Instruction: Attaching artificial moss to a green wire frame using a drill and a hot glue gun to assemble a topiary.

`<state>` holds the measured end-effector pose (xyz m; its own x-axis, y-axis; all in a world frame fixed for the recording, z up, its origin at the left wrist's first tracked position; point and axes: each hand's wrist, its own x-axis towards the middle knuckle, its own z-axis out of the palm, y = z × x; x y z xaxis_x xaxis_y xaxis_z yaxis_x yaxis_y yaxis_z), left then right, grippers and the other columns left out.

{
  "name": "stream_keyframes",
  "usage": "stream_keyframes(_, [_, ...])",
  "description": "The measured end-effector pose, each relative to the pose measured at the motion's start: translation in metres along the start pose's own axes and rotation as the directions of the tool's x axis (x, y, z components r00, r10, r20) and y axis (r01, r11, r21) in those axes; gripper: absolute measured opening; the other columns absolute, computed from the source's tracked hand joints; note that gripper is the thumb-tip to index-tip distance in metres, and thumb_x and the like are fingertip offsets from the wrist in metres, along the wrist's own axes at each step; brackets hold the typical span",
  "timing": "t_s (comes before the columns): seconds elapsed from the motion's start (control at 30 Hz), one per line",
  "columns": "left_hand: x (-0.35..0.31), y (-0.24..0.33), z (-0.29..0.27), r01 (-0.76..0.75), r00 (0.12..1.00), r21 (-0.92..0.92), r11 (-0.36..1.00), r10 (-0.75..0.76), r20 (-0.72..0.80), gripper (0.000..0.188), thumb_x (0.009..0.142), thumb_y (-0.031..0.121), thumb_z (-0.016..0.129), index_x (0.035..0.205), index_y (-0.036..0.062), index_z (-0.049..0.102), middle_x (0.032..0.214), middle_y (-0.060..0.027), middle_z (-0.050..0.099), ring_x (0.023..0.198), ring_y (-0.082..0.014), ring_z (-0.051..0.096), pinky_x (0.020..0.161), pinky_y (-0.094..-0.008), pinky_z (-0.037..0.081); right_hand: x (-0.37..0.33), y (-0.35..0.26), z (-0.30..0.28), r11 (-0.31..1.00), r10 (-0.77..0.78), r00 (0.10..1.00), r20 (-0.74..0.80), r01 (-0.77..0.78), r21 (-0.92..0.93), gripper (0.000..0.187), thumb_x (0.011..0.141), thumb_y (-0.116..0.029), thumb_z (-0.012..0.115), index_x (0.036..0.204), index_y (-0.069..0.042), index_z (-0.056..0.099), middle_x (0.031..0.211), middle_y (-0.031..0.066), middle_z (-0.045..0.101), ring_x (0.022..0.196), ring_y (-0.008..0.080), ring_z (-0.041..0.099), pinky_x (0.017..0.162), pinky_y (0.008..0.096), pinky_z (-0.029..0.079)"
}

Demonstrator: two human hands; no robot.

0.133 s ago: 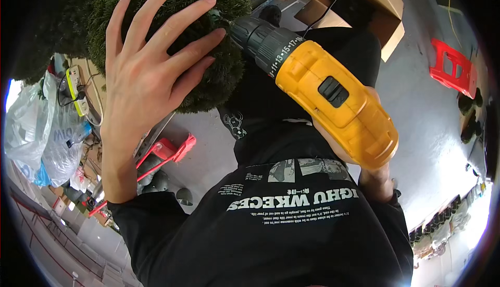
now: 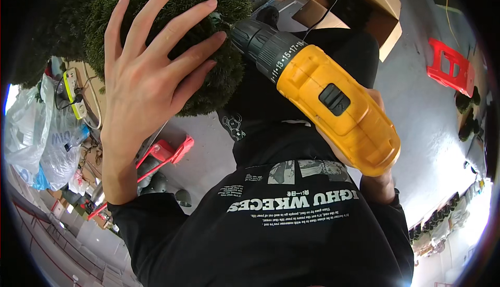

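My left hand (image 2: 148, 76) lies spread over a round, bushy green ball of artificial foliage (image 2: 219, 81), its fingers stretched apart and pressing the needles. A yellow and black cordless drill (image 2: 338, 110) is in my right hand (image 2: 337, 149), whose fingers wrap the handle beneath the drill's body and are mostly hidden. The drill's black chuck points at the right side of the ball, close to my left fingertips. A small pale green piece (image 2: 216, 19) shows in the foliage beside the chuck. Whether the drill's tip enters the ball cannot be made out.
An open cardboard box (image 2: 388, 6) stands at the far right, with a dark cable above it. A red plastic stool (image 2: 452, 68) is further right. On the left are a power strip (image 2: 74, 93), clear plastic bags (image 2: 31, 125) and a red plastic object (image 2: 169, 150) on the floor.
The rear of the drill has dipped slightly down and to the right. My left hand keeps nearly the same place on the ball.
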<state>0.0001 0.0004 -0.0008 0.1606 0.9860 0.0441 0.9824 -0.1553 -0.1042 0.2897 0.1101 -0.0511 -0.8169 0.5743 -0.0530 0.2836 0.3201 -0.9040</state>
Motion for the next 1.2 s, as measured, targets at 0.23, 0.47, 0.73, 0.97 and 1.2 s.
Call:
stream_keyframes(0.23, [0.001,-0.002,0.001,-0.003,1.0,-0.008,1.0,0.003,-0.006,0.026,0.078,0.019,0.081,0.104,0.0175,0.084,0.145,0.0017,0.066,0.146,-0.0327,0.049,0.125,-0.0577,0.028,-0.004,-0.011,0.001,0.981,0.186,0.983,-0.006,-0.186,0.051,0.053,0.092,-0.025,0.08,0.135,0.003,0.065,0.104,0.0138,0.078,0.09,0.0165,0.075,0.088,0.0282,0.056])
stream_keyframes(0.47, [0.0,-0.003,0.002,0.001,1.0,-0.009,1.0,-0.001,-0.011,0.026,0.078,0.021,0.081,0.104,0.0179,0.084,0.145,0.0016,0.066,0.146,-0.0322,0.049,0.125,-0.0573,0.026,-0.029,0.002,0.015,0.987,0.163,0.97,-0.181,-0.161,0.027,0.052,0.081,-0.006,0.091,0.125,0.003,0.064,0.111,0.0103,0.071,0.102,0.019,0.073,0.088,0.029,0.058])
stream_keyframes(0.73, [-0.009,-0.004,0.006,0.04,0.999,-0.058,0.998,-0.041,-0.009,0.025,0.079,0.021,0.081,0.104,0.019,0.084,0.147,0.0013,0.064,0.149,-0.0321,0.046,0.127,-0.0569,0.024,0.009,-0.024,-0.008,0.833,0.469,0.854,0.224,-0.512,0.208,0.042,0.094,-0.017,0.082,0.131,-0.003,0.068,0.108,0.0067,0.079,0.094,0.0119,0.077,0.082,0.0251,0.06])
stream_keyframes(0.97, [-0.006,-0.004,0.008,0.028,0.999,-0.062,0.998,-0.03,-0.028,0.023,0.079,0.02,0.08,0.102,0.0185,0.084,0.148,0.0008,0.063,0.15,-0.0321,0.045,0.127,-0.057,0.023,0.026,-0.036,-0.006,0.818,0.554,0.806,0.208,-0.574,0.044,0.051,0.086,-0.019,0.088,0.13,-0.004,0.069,0.098,0.0117,0.08,0.087,0.0184,0.08,0.075,0.0266,0.06])
stream_keyframes(1.2, [-0.008,-0.005,0.008,0.038,0.999,-0.076,0.996,-0.04,-0.018,0.02,0.078,0.02,0.081,0.098,0.0178,0.083,0.148,0.0007,0.063,0.15,-0.032,0.044,0.128,-0.0573,0.023,0.03,-0.026,0.001,0.972,0.221,0.972,0.083,-0.226,0.057,0.038,0.082,-0.023,0.087,0.108,-0.001,0.069,0.082,0.0168,0.074,0.077,0.0369,0.075,0.066,0.0351,0.055])
